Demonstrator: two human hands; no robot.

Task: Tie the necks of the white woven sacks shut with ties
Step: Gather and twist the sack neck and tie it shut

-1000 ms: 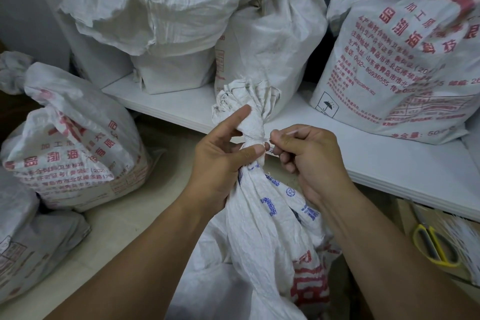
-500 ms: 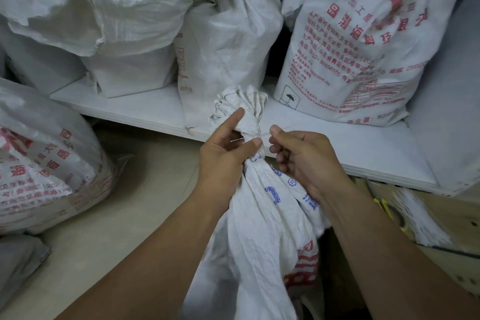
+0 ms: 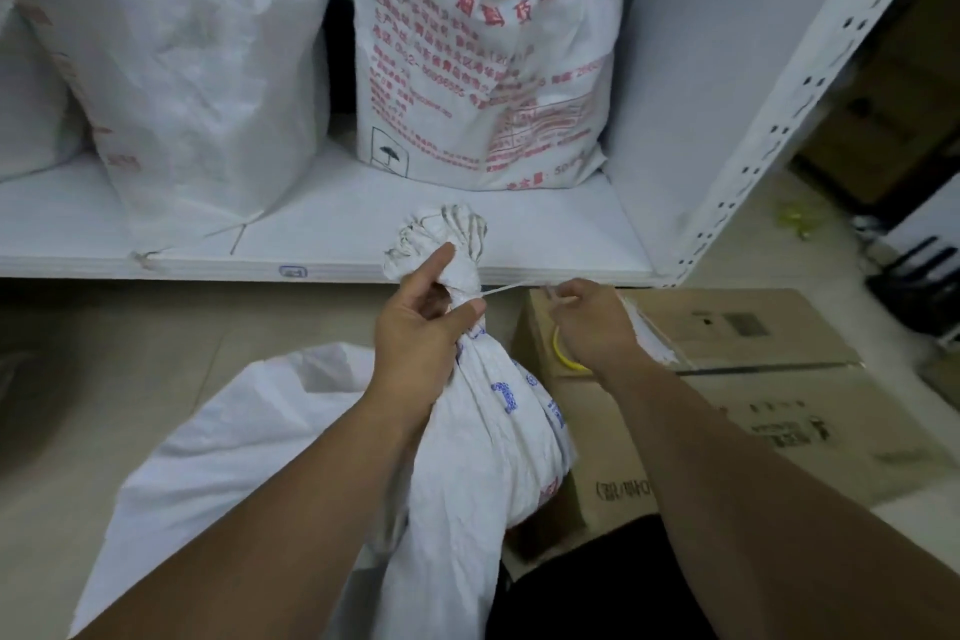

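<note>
A white woven sack [image 3: 488,437] with blue and red print stands in front of me, its neck gathered into a bunch [image 3: 441,239]. My left hand [image 3: 421,327] grips the neck just below the bunch, thumb and forefinger around it. A thin white tie [image 3: 511,287] runs taut from the neck out to the right. My right hand [image 3: 587,322] pinches the free end of the tie, a hand's width from the neck.
A white shelf [image 3: 322,234] behind carries two filled sacks, a plain one [image 3: 197,68] and a red-printed one [image 3: 478,52]. A cardboard box [image 3: 737,379] lies at the right with yellow-handled scissors [image 3: 563,353] and a bundle of white ties [image 3: 649,338]. An empty white sack [image 3: 249,431] lies at the lower left.
My right hand has moved away to the right, drawing the tie out taut from the neck. My left hand keeps its grip. The view has swung right, showing the box.
</note>
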